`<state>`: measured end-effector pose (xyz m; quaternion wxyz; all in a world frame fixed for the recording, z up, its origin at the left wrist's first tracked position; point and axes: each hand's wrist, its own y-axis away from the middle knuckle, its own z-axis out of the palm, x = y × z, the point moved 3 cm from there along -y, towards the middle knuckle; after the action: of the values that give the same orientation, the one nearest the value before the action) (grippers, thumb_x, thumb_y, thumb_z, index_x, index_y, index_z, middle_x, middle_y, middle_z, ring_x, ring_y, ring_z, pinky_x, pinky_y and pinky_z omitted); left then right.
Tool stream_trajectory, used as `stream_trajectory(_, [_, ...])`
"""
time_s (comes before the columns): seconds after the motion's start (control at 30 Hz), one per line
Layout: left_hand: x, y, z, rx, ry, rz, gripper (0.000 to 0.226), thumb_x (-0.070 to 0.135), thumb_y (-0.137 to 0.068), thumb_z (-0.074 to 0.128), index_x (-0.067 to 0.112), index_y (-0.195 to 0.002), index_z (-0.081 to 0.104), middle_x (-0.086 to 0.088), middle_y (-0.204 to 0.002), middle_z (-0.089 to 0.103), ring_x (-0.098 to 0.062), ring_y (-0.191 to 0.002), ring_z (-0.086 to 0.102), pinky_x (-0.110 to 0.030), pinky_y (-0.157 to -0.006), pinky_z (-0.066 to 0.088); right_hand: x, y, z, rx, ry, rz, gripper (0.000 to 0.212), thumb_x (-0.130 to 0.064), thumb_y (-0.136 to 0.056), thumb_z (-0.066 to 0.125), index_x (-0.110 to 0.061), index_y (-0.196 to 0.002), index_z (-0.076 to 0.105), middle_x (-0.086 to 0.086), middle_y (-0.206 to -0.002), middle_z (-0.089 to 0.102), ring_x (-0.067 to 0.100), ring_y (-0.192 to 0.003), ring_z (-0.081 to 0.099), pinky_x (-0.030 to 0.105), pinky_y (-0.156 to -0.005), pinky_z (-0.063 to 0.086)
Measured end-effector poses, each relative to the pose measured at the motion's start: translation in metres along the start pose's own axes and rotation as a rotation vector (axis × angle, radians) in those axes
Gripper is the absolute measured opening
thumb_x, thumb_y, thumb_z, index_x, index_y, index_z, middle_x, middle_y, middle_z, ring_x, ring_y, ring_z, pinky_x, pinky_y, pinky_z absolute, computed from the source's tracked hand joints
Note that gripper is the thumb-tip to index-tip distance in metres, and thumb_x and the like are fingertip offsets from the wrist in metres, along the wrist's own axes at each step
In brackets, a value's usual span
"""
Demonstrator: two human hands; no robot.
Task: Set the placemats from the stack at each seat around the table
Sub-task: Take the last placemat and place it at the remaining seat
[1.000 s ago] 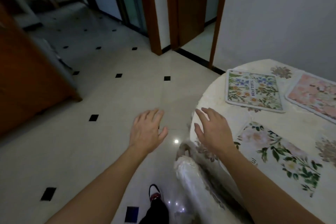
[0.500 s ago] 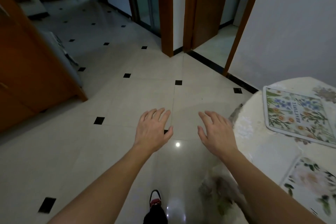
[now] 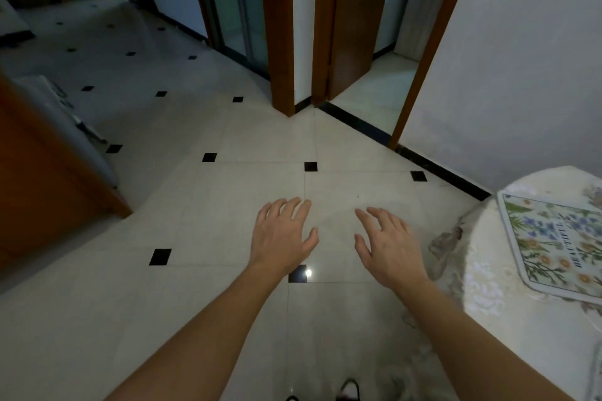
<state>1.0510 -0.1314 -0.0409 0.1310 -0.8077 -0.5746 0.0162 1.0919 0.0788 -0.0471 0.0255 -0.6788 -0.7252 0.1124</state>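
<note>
Fingers of the left hand (image 3: 281, 238): straight and slightly spread, palm down, holding nothing, held over the floor (image 3: 195, 205). Fingers of the right hand (image 3: 389, 251): also extended and loosely fanned, thumb out to the side, holding nothing. The two hands are side by side with a gap between them, and neither touches anything.

Item 1: one placemat (image 3: 553, 244), rectangular with rounded corners and a white border, printed with blue and orange flowers on green stems. It lies flat on the desk (image 3: 488, 286), to the right of the right fingers (image 3: 382, 218) and well apart from them. The picture edge cuts off its far side. Writing: a single line of dark capitals runs across the print, turned sideways, too blurred to read.

Item 2: desk, rounded rim, covered with a cream lace-patterned cloth that hangs over the edge, just right of the right forearm.

Item 3: floor, glossy pale tiles with small black square insets, beneath both hands. A bright light reflection (image 3: 308, 272) sits on one inset between the wrists.

Item 4: dark shoe (image 3: 348, 391), at the bottom edge between the forearms.

Item 5: wooden door frame (image 3: 280, 42) and open brown door (image 3: 355, 19), beyond the fingers.

Item 6: white wall (image 3: 521, 58) with black skirting, beyond and right of the right fingers.

Item 7: brown wooden cabinet (image 3: 39, 189), far left of the left fingers (image 3: 301, 210).
</note>
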Motion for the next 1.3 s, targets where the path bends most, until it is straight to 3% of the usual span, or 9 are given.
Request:
stream_trajectory(0.43, [0.012, -0.167, 0.045, -0.021, 0.012, 0.101, 0.057, 0.052, -0.089, 0.042, 0.02, -0.134, 0.058, -0.002, -0.131, 0.063, -0.024, -0.118, 0.058, -0.043, -0.102, 0.045, 0.084, -0.135, 0.04, -0.046, 0.034, 0.128, 0.05, -0.043, -0.096, 0.049, -0.021, -0.142, 0.05, 0.007, -0.135, 0.06, 0.025, -0.125, 0.055, 0.041, -0.105, 0.043])
stream_trajectory(0.73, [0.087, -0.359, 0.091, -0.076, -0.012, 0.214, 0.057, 0.054, -0.092, 0.04, 0.024, -0.14, 0.049, 0.002, -0.14, 0.056, -0.02, -0.126, 0.051, -0.039, -0.107, 0.039, 0.228, -0.267, 0.045, -0.066, 0.011, 0.247, 0.054, -0.047, -0.101, 0.038, -0.026, -0.15, 0.037, 0.003, -0.148, 0.049, 0.023, -0.138, 0.043, 0.041, -0.115, 0.03])
stream_trajectory(1.07, [0.192, -0.487, 0.141, -0.131, 0.084, 0.365, 0.055, 0.052, -0.095, 0.046, 0.023, -0.142, 0.047, -0.001, -0.144, 0.052, -0.021, -0.131, 0.048, -0.039, -0.109, 0.038, 0.352, -0.313, 0.049, -0.066, -0.003, 0.435, 0.052, -0.045, -0.099, 0.042, -0.023, -0.146, 0.043, 0.006, -0.139, 0.056, 0.025, -0.13, 0.05, 0.043, -0.111, 0.037])
stream_trajectory(1.3, [0.268, -0.558, 0.174, -0.112, 0.123, 0.523, 0.051, 0.048, -0.09, 0.055, 0.02, -0.132, 0.058, -0.004, -0.131, 0.062, -0.023, -0.118, 0.058, -0.039, -0.097, 0.048, 0.427, -0.321, 0.047, -0.011, 0.044, 0.605, 0.047, -0.042, -0.094, 0.049, -0.019, -0.135, 0.057, 0.008, -0.124, 0.066, 0.027, -0.114, 0.061, 0.043, -0.098, 0.048])
